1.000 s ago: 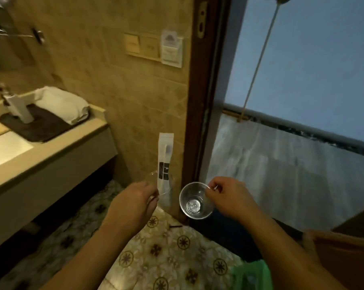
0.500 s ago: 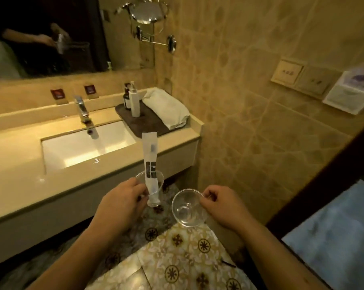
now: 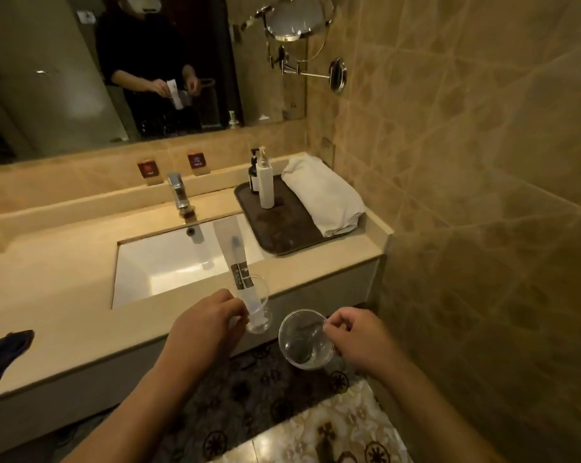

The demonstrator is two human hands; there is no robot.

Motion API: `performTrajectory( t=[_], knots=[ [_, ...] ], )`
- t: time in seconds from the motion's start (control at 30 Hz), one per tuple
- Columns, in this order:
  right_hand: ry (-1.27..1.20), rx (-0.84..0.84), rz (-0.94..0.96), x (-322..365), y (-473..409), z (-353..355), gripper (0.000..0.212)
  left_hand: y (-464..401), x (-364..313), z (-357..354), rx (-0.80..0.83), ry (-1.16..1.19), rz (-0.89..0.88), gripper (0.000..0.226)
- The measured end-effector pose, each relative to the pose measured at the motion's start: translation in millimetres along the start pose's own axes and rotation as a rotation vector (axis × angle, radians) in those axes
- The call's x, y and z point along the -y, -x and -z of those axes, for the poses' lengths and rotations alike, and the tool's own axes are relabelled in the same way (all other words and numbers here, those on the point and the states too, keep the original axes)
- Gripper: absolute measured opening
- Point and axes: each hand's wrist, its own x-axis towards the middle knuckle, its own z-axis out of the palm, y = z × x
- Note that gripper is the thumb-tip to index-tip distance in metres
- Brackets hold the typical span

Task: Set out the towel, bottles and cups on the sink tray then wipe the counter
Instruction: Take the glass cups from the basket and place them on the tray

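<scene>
My left hand [image 3: 204, 325] grips a clear cup [image 3: 257, 305] with a wrapped toothbrush packet [image 3: 237, 262] standing in it, just over the counter's front edge. My right hand [image 3: 359, 339] pinches the rim of a second clear cup [image 3: 304, 339], empty, held below counter height over the floor. A dark tray [image 3: 282, 225] lies on the counter [image 3: 65, 315] right of the sink. On it stand a white pump bottle [image 3: 266, 187] and a dark pump bottle [image 3: 254, 177] at the back left, and a rolled white towel [image 3: 322, 195] along its right side.
A white sink basin [image 3: 169, 262] with a chrome faucet [image 3: 179, 195] is set in the counter. A dark cloth [image 3: 2, 359] hangs over the counter's left front. A mirror [image 3: 115, 68] and a swing-arm mirror [image 3: 299, 18] are behind. Tiled wall [image 3: 482, 195] closes the right.
The view has swung left from the doorway to face the sink. Both hands, each still holding its cup, are now closer to the counter's front edge.
</scene>
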Motion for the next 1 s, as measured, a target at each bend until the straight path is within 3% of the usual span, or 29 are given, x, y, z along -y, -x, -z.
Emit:
performTrajectory(
  t=[0.3,0.5,1.0],
  knots=[
    [0.042,0.077,0.041,-5.2,-159.7,70.1,0.014,-134.9,-27.2,-22.8,-0.032,-0.06,0.179,0.015],
    [0.094,0.153,0.022,5.9,-227.3,79.4,0.012,-191.3,-24.3,-42.5,-0.049,-0.061,0.246,0.019],
    [0.068,0.159,-0.119,37.1,-344.3,38.2,0.012,-344.6,76.6,-108.9,0.103,-0.121,0.018,0.024]
  ],
)
